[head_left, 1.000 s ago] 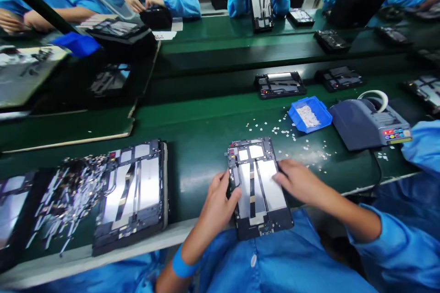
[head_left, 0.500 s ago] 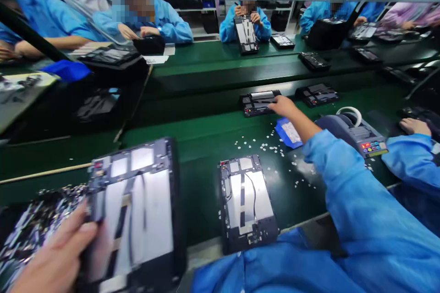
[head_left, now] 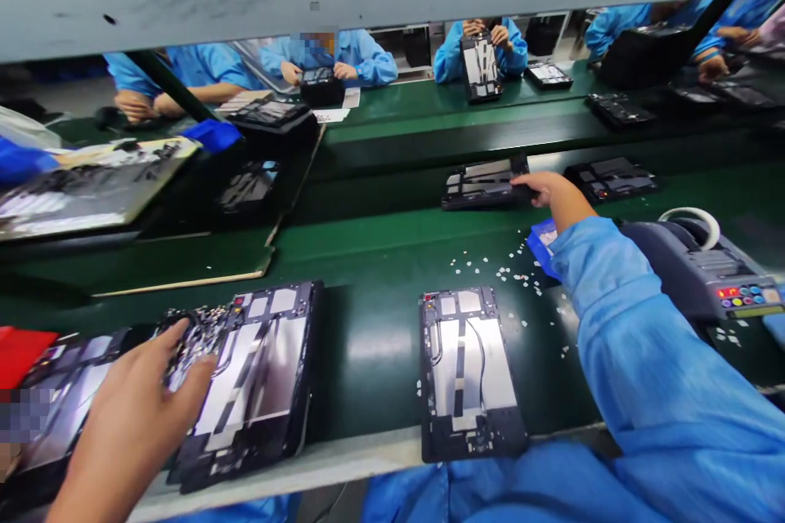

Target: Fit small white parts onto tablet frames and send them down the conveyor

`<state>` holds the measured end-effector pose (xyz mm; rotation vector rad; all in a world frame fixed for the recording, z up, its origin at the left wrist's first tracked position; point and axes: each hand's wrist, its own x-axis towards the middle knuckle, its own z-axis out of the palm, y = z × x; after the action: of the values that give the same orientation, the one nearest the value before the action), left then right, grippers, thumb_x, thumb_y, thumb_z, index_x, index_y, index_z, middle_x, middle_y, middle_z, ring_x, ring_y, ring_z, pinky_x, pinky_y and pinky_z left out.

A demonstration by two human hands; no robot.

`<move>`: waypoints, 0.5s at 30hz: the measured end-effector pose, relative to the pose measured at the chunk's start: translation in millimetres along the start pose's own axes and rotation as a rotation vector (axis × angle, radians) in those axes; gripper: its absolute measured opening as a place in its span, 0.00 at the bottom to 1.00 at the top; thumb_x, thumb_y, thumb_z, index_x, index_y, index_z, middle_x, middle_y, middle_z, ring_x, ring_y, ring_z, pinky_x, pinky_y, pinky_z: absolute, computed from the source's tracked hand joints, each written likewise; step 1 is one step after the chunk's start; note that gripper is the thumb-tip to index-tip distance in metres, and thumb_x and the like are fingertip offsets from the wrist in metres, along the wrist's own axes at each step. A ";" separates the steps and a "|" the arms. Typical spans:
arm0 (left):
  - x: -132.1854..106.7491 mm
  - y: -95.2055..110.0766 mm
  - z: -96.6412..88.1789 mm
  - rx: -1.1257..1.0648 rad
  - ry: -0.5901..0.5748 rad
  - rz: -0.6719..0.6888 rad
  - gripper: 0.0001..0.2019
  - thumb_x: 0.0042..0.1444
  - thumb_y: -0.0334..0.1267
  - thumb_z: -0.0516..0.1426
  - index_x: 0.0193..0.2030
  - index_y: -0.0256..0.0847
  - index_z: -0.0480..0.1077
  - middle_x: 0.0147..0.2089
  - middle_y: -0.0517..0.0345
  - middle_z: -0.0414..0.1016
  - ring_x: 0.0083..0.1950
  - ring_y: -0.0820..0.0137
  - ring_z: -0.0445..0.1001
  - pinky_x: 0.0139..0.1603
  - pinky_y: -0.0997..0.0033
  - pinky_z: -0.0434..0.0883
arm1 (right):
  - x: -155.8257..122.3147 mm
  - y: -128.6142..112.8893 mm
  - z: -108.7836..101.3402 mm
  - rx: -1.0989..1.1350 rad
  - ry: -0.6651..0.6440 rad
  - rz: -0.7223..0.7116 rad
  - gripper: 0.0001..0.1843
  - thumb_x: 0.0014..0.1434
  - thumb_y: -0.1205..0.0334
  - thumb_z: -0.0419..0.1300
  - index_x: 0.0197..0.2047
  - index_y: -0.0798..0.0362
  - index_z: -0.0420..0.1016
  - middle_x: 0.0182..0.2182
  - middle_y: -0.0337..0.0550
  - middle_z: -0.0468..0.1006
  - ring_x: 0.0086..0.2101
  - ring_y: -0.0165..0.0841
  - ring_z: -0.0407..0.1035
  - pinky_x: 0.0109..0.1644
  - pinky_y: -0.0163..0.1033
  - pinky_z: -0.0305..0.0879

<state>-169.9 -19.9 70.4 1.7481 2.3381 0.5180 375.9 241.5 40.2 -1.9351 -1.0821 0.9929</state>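
My left hand (head_left: 147,400) rests with fingers spread on the near left stack of tablet frames (head_left: 251,380), its fingertips by a pile of small metal parts (head_left: 190,335). My right hand (head_left: 548,186) is stretched far out over the belt, its fingers closed on the right edge of a dark tablet frame (head_left: 482,184) lying on the middle conveyor. An open tablet back frame (head_left: 469,372) with silver plates and a thin black cable lies untouched at the near table edge in front of me.
A blue parts bin (head_left: 538,245) shows under my right sleeve, with white bits scattered on the green mat. A grey tape dispenser (head_left: 699,270) stands at right. Another frame (head_left: 610,177) lies on the conveyor. People in blue coats work across the far table.
My hands left the centre frame: the left went to the left stack and now lies on it, the right reached out to the frame on the conveyor and gripped its edge.
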 end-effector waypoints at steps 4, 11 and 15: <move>-46.1 67.6 43.0 -0.605 -0.258 -0.022 0.30 0.55 0.60 0.62 0.63 0.54 0.67 0.55 0.53 0.78 0.52 0.53 0.78 0.57 0.44 0.77 | -41.6 -18.6 22.0 0.265 -0.099 0.028 0.07 0.61 0.63 0.65 0.38 0.56 0.72 0.24 0.38 0.75 0.25 0.27 0.65 0.25 0.30 0.57; -63.6 182.2 146.9 -1.494 -0.475 -0.239 0.30 0.59 0.55 0.64 0.63 0.43 0.66 0.59 0.40 0.78 0.52 0.58 0.81 0.54 0.53 0.78 | -245.4 61.9 89.2 0.828 -0.256 -0.043 0.18 0.56 0.52 0.66 0.47 0.52 0.76 0.38 0.45 0.84 0.35 0.37 0.75 0.32 0.37 0.72; -70.5 175.2 150.1 -1.471 -0.411 -0.167 0.27 0.56 0.52 0.65 0.59 0.42 0.71 0.56 0.47 0.81 0.55 0.56 0.80 0.58 0.55 0.77 | -332.4 129.5 81.9 0.792 -0.420 -0.038 0.29 0.52 0.38 0.71 0.50 0.46 0.77 0.44 0.48 0.84 0.41 0.43 0.77 0.40 0.45 0.76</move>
<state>58.7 -17.8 -6.9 0.7761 1.1003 1.2267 232.3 -90.9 -13.2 -1.0870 -0.7522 1.5576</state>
